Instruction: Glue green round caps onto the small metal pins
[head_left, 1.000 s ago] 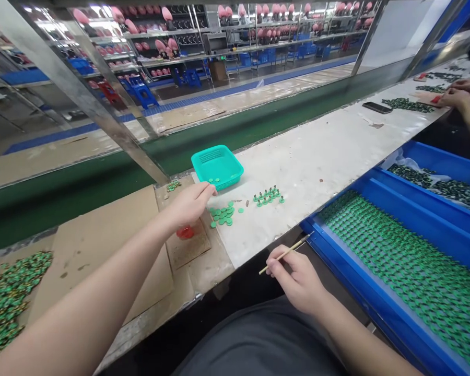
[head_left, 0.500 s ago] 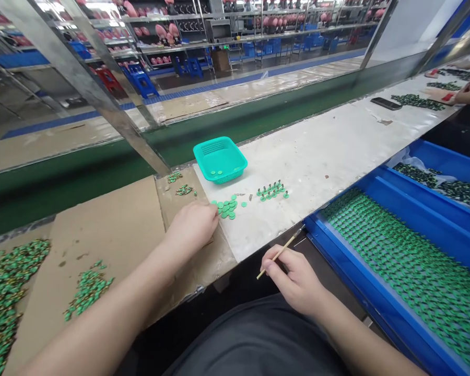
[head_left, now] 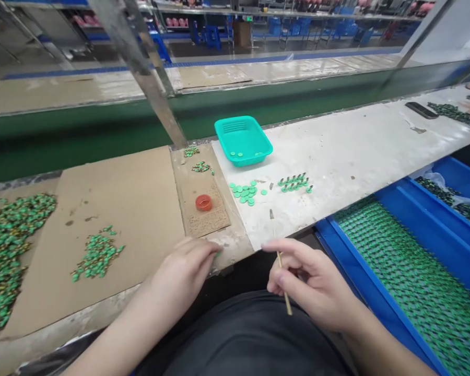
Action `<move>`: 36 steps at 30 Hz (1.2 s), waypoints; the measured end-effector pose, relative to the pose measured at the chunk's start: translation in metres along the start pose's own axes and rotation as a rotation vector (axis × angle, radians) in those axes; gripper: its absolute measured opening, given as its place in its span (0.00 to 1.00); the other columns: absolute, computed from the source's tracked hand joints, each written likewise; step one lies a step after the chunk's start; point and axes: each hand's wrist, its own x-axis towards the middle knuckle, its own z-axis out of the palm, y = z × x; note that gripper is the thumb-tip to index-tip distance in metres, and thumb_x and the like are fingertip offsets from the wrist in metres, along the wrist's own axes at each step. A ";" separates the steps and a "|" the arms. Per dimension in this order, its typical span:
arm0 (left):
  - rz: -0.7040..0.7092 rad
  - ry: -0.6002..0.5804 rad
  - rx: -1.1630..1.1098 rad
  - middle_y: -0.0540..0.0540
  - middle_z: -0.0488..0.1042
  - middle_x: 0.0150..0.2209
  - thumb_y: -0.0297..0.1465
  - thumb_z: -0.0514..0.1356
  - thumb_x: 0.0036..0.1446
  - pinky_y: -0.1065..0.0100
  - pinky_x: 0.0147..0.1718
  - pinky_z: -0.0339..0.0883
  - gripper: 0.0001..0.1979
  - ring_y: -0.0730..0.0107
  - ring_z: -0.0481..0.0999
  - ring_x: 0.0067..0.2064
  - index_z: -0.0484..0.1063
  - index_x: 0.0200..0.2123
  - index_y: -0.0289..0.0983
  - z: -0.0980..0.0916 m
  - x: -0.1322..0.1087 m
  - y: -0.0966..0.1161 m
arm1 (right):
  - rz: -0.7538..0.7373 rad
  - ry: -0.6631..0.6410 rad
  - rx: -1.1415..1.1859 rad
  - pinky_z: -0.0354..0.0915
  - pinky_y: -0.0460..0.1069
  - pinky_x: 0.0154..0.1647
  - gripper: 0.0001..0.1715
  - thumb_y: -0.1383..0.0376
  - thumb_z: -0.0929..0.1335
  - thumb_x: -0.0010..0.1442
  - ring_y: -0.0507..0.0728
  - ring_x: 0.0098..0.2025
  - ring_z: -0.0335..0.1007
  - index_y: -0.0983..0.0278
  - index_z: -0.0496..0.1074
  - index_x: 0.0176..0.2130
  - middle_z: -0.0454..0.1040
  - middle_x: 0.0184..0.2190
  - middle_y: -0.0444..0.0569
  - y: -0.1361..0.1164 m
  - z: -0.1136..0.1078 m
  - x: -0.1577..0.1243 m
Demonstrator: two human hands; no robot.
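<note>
My left hand (head_left: 190, 263) is closed near the table's front edge, with a sliver of a green disc (head_left: 218, 254) showing at its pinched fingertips. A thin wooden-handled brush (head_left: 287, 300) is held in my right hand (head_left: 311, 277), its tip pointing up and away and my index finger stretched out. Beyond my left hand, a small red cap (head_left: 203, 202) stands on a piece of cardboard (head_left: 207, 222). Flat green discs (head_left: 245, 192) lie loosely grouped on the white tabletop. To their right stand several green discs with dark upright pieces on them (head_left: 293, 183).
A turquoise basket (head_left: 245, 141) with a few discs sits at the back. Small green-and-gold parts lie in piles (head_left: 96, 256) on cardboard at left. Blue trays (head_left: 379, 282) at lower right hold rows of green pieces. A dark phone-like object (head_left: 421, 110) lies far right.
My left hand has drawn back from the loose discs toward the table edge, uncovering the red cap. The brush in my right hand has turned more upright. The view has tilted down.
</note>
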 end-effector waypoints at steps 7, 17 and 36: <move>-0.088 0.224 -0.026 0.46 0.84 0.47 0.31 0.60 0.84 0.61 0.52 0.77 0.10 0.62 0.84 0.49 0.83 0.57 0.41 0.016 -0.016 -0.001 | -0.038 0.028 0.192 0.88 0.46 0.48 0.07 0.57 0.79 0.80 0.56 0.44 0.96 0.55 0.91 0.52 0.96 0.43 0.48 -0.015 0.014 0.052; -0.118 0.250 -0.071 0.47 0.84 0.48 0.33 0.60 0.85 0.59 0.51 0.76 0.09 0.62 0.83 0.47 0.80 0.59 0.41 0.022 -0.020 -0.007 | -0.222 0.309 -0.137 0.76 0.48 0.35 0.18 0.55 0.83 0.74 0.52 0.32 0.77 0.58 0.77 0.39 0.79 0.31 0.40 0.017 0.037 0.111; 0.047 0.309 0.005 0.42 0.89 0.58 0.24 0.65 0.81 0.46 0.58 0.72 0.07 0.49 0.82 0.59 0.84 0.55 0.32 0.034 -0.045 -0.004 | -0.349 0.192 -0.626 0.73 0.48 0.32 0.15 0.60 0.75 0.81 0.51 0.29 0.78 0.58 0.77 0.38 0.81 0.33 0.41 0.035 0.061 0.184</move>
